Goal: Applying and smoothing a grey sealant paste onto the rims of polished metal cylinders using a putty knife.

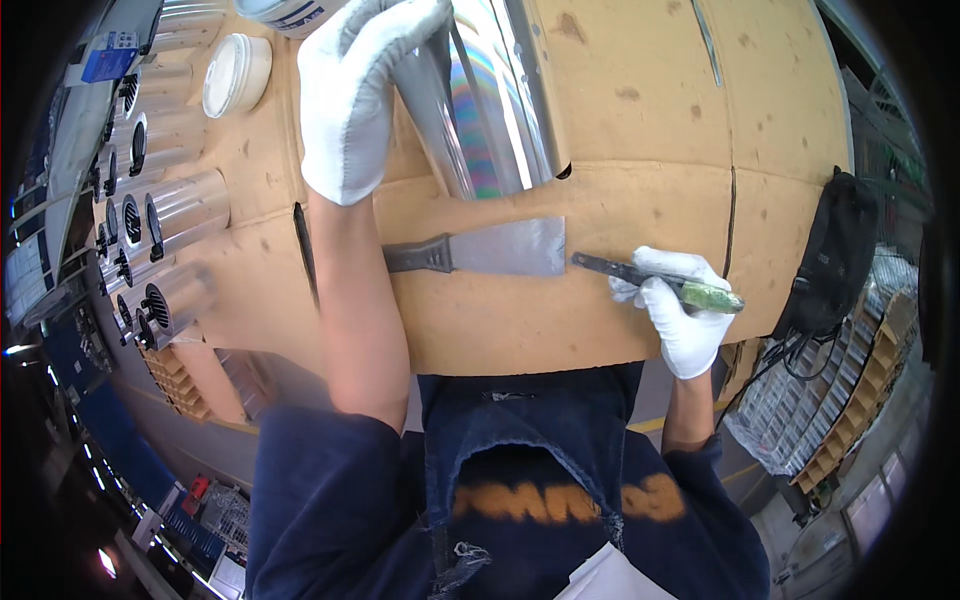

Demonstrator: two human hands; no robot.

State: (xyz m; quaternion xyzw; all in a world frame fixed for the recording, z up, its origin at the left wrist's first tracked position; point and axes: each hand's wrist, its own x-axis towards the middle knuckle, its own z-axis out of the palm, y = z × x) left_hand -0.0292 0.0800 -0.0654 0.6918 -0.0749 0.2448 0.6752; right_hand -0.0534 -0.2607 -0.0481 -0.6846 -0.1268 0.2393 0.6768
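My left hand [348,105], in a white glove, grips the upper left side of a shiny silver cylinder [485,110] with rainbow reflections. The cylinder is tilted over the cardboard-covered table [640,190]. At the right near edge, my right hand [685,310], also gloved, has its fingers wrapped around a narrow dark tool [625,270] with a green end; its exact kind cannot be made out. The tool points left, toward a wide-bladed scraper [508,247]. That scraper lies flat between my hands, its dark handle partly behind my left forearm.
Several clear cylinders [190,212] with black fittings lie along the table's left side. A white lidded tub [237,76] and a white bucket [290,14] stand at the far left. A black bag [838,250] hangs at the right edge, with cables below it.
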